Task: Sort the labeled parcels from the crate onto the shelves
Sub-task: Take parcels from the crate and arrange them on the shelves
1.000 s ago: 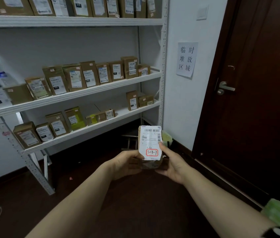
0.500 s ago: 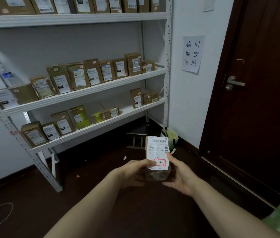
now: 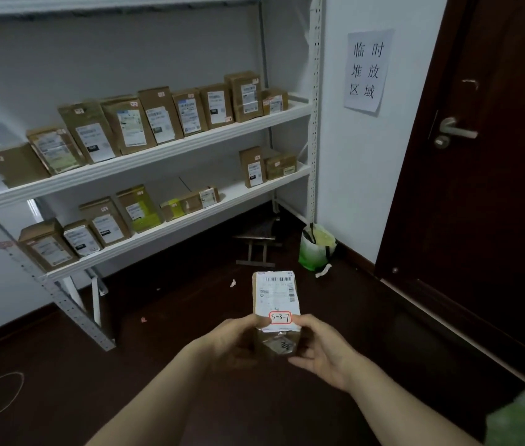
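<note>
A small brown parcel with a white shipping label and a red-framed tag reading 3-3-7 is held upright in front of me, above the dark floor. My left hand grips its lower left side and my right hand grips its lower right side, thumbs on the label. The white shelving unit stands ahead to the left, with rows of labeled brown parcels on its middle shelf and more parcels on its lower shelf. No crate is in view.
A green and white bag sits on the floor by the shelf's right post. A small folding stool stands under the lower shelf. A dark door fills the right side, a paper sign hangs on the wall.
The view has tilted down and drawn closer to the shelves. The parcel sits lower in the view, still held by both hands.
</note>
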The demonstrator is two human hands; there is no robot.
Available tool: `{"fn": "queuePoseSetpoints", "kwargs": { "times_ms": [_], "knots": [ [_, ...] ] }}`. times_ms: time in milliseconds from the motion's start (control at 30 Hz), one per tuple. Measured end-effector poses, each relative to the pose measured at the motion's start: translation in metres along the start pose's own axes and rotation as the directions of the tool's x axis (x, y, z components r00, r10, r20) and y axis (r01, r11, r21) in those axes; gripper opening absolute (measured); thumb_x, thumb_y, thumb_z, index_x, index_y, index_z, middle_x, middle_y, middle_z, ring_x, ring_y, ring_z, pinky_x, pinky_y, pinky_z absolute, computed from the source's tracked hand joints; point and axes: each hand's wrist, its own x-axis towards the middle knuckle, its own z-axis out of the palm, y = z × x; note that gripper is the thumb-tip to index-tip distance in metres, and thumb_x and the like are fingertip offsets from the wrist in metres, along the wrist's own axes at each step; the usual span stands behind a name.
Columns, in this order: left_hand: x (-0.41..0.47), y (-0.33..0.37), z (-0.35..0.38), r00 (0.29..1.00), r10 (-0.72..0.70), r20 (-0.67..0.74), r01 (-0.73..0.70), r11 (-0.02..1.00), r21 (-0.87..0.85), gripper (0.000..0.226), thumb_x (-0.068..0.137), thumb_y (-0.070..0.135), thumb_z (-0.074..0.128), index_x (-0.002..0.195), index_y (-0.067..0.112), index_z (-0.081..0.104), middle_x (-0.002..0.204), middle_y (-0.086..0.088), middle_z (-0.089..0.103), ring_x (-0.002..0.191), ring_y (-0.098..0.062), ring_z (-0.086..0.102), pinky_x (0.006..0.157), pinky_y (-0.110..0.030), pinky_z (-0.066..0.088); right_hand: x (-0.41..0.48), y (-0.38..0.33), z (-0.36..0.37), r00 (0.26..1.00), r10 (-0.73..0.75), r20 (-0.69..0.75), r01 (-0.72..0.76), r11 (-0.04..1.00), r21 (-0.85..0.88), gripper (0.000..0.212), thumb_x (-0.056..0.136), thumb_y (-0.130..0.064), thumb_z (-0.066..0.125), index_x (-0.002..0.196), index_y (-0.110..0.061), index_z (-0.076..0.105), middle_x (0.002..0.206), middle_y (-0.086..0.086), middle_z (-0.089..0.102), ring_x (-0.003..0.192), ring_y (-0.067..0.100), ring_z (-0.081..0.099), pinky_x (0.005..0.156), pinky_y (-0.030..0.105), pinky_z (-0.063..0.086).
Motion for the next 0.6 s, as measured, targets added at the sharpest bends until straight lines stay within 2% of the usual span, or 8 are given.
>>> {"fn": "queuePoseSetpoints", "kwargs": {
  "times_ms": [67, 167, 267, 333, 433, 500, 600],
  "knots": [
    [0.018, 0.008, -0.007, 1.000, 0.013, 0.013, -0.013, 1.000, -0.014, 0.026, 0.085, 0.025, 0.061, 0.107, 0.011, 0.064, 0.100, -0.009, 0.070, 0.090, -0.020, 0.065, 0.070, -0.028, 0.052, 0.015, -0.010, -0.003, 1.000, -0.004, -0.011, 0.004, 1.000, 0.007, 0.032, 0.080, -0.026, 0.065, 0.111, -0.016, 0.065, 0.115, 0.009, 0.067, 0.106, 0.026, 0.061, 0.093, 0.039, 0.046],
    [0.050, 0.029, -0.020, 0.998, 0.040, 0.041, -0.039, 0.999, -0.017, 0.031, 0.079, 0.025, 0.065, 0.108, 0.013, 0.063, 0.109, -0.010, 0.067, 0.102, -0.023, 0.061, 0.081, -0.030, 0.050, 0.045, -0.035, -0.001, 0.999, -0.020, -0.027, 0.020, 1.000, -0.006, 0.042, 0.069, -0.024, 0.069, 0.110, -0.016, 0.067, 0.115, 0.009, 0.067, 0.108, 0.026, 0.061, 0.101, 0.042, 0.043],
    [0.083, 0.061, -0.038, 0.994, 0.069, 0.081, -0.069, 0.998, -0.009, 0.042, 0.066, 0.025, 0.070, 0.106, 0.014, 0.064, 0.108, -0.009, 0.067, 0.100, -0.022, 0.062, 0.078, -0.030, 0.050, 0.084, -0.062, 0.006, 0.998, -0.043, -0.052, 0.043, 0.999, 0.000, 0.037, 0.076, -0.017, 0.066, 0.113, -0.020, 0.065, 0.117, 0.008, 0.066, 0.110, 0.026, 0.059, 0.106, 0.044, 0.040],
    [0.106, 0.086, -0.051, 0.992, 0.074, 0.099, -0.075, 0.997, 0.010, 0.053, 0.058, 0.024, 0.066, 0.110, 0.014, 0.063, 0.111, -0.010, 0.067, 0.102, -0.022, 0.061, 0.079, -0.030, 0.050, 0.112, -0.082, 0.012, 0.996, -0.058, -0.061, 0.058, 0.998, -0.010, 0.035, 0.081, -0.013, 0.064, 0.114, -0.023, 0.064, 0.114, 0.007, 0.068, 0.110, 0.024, 0.060, 0.105, 0.043, 0.041],
    [0.135, 0.121, -0.075, 0.985, 0.096, 0.140, -0.102, 0.994, 0.034, 0.046, 0.063, 0.017, 0.064, 0.109, 0.016, 0.065, 0.107, -0.006, 0.072, 0.105, -0.020, 0.063, 0.087, -0.032, 0.050, 0.147, -0.113, 0.025, 0.995, -0.084, -0.050, 0.081, 0.995, -0.061, 0.038, 0.082, -0.003, 0.059, 0.114, -0.022, 0.064, 0.104, 0.005, 0.073, 0.105, 0.020, 0.063, 0.088, 0.033, 0.048],
    [0.155, 0.145, -0.088, 0.976, 0.129, 0.173, -0.142, 0.988, 0.067, 0.042, 0.070, 0.010, 0.064, 0.111, 0.017, 0.065, 0.107, -0.003, 0.072, 0.107, -0.020, 0.064, 0.096, -0.034, 0.049, 0.170, -0.133, 0.033, 0.993, -0.113, -0.037, 0.109, 0.990, -0.090, 0.045, 0.081, 0.003, 0.056, 0.117, -0.023, 0.063, 0.105, 0.004, 0.073, 0.106, 0.021, 0.063, 0.087, 0.034, 0.050],
    [0.184, 0.174, -0.102, 0.972, 0.167, 0.165, -0.186, 0.977, 0.108, 0.045, 0.078, 0.000, 0.066, 0.119, 0.016, 0.061, 0.110, -0.002, 0.071, 0.103, -0.015, 0.066, 0.083, -0.024, 0.053, 0.206, -0.158, 0.037, 0.991, -0.124, -0.043, 0.118, 0.985, -0.124, 0.055, 0.079, 0.012, 0.052, 0.121, -0.022, 0.060, 0.106, 0.005, 0.073, 0.108, 0.025, 0.064, 0.089, 0.041, 0.053]
  ]
}}
